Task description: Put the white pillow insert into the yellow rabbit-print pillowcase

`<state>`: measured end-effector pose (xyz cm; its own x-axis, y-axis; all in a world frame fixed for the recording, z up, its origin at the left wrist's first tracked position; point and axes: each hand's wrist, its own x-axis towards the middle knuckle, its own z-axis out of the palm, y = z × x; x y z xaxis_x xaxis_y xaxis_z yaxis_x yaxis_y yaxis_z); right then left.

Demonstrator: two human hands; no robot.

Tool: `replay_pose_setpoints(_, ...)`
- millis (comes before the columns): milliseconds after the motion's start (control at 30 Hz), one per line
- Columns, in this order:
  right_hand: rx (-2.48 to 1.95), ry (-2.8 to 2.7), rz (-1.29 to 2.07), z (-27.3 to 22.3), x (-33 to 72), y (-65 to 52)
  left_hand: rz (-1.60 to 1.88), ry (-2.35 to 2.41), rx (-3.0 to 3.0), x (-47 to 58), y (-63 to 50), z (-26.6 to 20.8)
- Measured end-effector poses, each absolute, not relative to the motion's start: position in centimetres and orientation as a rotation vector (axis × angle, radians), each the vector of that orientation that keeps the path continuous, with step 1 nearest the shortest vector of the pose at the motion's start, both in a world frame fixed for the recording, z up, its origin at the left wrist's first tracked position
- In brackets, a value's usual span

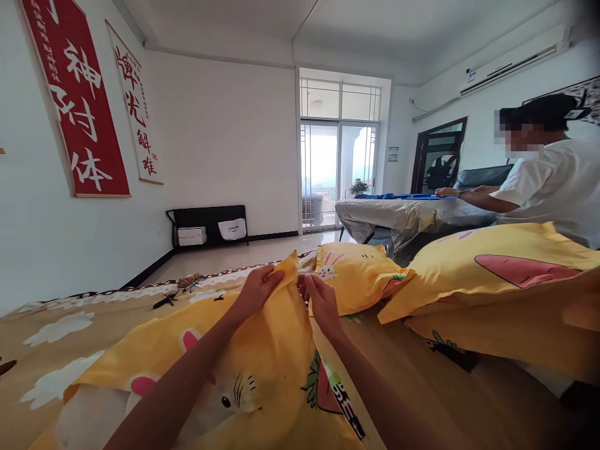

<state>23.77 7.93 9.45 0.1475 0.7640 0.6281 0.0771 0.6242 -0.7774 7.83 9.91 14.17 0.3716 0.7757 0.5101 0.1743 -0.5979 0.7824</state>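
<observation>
the yellow cartoon-print fabric pillowcase lies spread toward the near edge of the tan cloud-print bedsheet — its far corner is pinched by the left hand and the right hand, both clamped on the cloth. the thin corner could probably slip from the fingertips if it is tugged unevenly — bunching the fabric.

Yellow rabbit-print pillowcase, far corner lifted, lying on bed.

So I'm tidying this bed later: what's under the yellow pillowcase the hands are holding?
The yellow pillowcase, pinched by the left hand and right hand, lies on a tan cloud-print sheet, visible around it. Whatever is directly beneath or inside it is covered.
</observation>
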Motion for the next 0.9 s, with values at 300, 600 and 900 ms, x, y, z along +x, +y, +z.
replay_pose_setpoints(300,-0.945,-1.444,0.264,5.7,23.3,7.6,1.277,0.698,1.673,8.3,8.7,15.8)
replay_pose_setpoints(600,-0.83,-1.335,0.641,9.4,24.5,7.9,1.227,0.832,1.488,8.5,7.8,16.7)
replay_pose_setpoints(900,-0.849,-1.235,0.624,11.4,21.5,7.5,1.37,0.791,1.282,9.9,8.0,15.5)
